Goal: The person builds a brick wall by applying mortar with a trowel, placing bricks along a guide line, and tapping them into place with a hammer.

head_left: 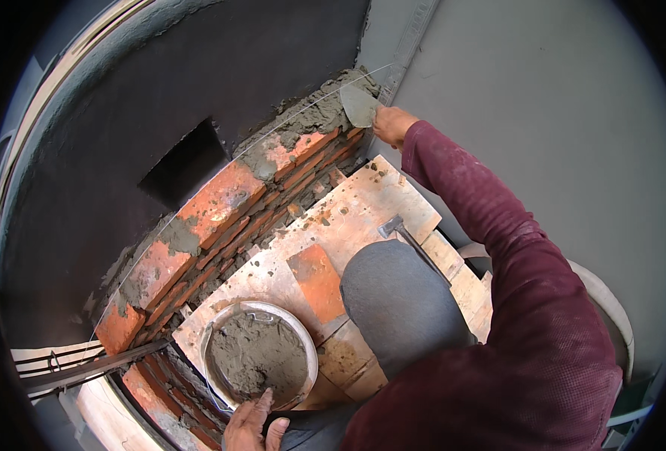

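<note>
Mortar [324, 116] apparently being worked atop the far end of the brick wall [224, 197]; trowel [358, 105] clasped in the right hand [395, 125]. Left hand [250, 426] held loosely spread by the bucket [312, 347]; even levelling seems called for.

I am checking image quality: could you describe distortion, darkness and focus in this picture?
Head view: black corners, edges bending outward; head view: dark rectangular wall opening shows little inner detail; head view: round whitish bucket with grey mortar looks fairly sharp.

Right hand [395, 126] holding trowel [358, 105], mortared brick wall [219, 198], left hand [250, 427] at bucket [313, 359]
</note>
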`<state>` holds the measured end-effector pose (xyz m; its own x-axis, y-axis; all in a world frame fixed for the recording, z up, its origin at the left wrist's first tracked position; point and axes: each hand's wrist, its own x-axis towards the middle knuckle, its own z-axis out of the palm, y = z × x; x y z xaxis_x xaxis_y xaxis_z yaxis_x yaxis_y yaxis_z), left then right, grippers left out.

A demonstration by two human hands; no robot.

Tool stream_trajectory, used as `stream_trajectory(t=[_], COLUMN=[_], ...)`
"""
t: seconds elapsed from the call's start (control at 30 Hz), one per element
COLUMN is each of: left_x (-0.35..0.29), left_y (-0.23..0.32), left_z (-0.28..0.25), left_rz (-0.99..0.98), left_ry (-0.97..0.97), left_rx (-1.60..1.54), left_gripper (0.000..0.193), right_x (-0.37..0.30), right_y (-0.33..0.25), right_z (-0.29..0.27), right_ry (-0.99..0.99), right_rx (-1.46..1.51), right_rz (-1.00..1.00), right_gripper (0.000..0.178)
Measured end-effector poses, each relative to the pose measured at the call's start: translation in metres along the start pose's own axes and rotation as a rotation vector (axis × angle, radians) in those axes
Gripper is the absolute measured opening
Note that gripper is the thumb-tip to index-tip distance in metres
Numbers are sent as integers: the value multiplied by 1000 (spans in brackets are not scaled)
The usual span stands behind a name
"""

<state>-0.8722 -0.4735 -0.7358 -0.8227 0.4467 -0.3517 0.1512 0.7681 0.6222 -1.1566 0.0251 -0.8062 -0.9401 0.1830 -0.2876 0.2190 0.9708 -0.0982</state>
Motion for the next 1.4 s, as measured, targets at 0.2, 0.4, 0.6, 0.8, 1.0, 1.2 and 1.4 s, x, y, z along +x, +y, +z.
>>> stream_trajectory(t=[0.2, 0.4, 0.6, 0.8, 1.0, 1.2, 1.4], left_x=[-12, -18, -10, -4, 0, 4, 8], left_y=[-6, -12, -12, 3, 11, 19, 17], left_z=[3, 3, 10, 2, 0, 1, 6], left_rz=[52, 48, 32, 36, -101, -191, -217], left_ry=[33, 31, 71, 3, -68, -85, -69], left_rx=[-29, -54, -5, 24, -3, 6, -9], left_gripper=[44, 47, 52, 43, 43, 43, 43], right_x=[42, 64, -6, -58, 10, 40, -8], right_y=[60, 59, -17, -29, 22, -38, -93], right_z=[29, -5, 5, 73, 197, 226, 233], right_ry=[-20, -26, -239, 164, 665, 417, 301], right_rx=[601, 1090, 914, 659, 612, 1637, 1701], right_rz=[37, 317, 191, -55, 64, 193, 9], right_gripper=[24, 23, 28, 40, 34, 24, 26])
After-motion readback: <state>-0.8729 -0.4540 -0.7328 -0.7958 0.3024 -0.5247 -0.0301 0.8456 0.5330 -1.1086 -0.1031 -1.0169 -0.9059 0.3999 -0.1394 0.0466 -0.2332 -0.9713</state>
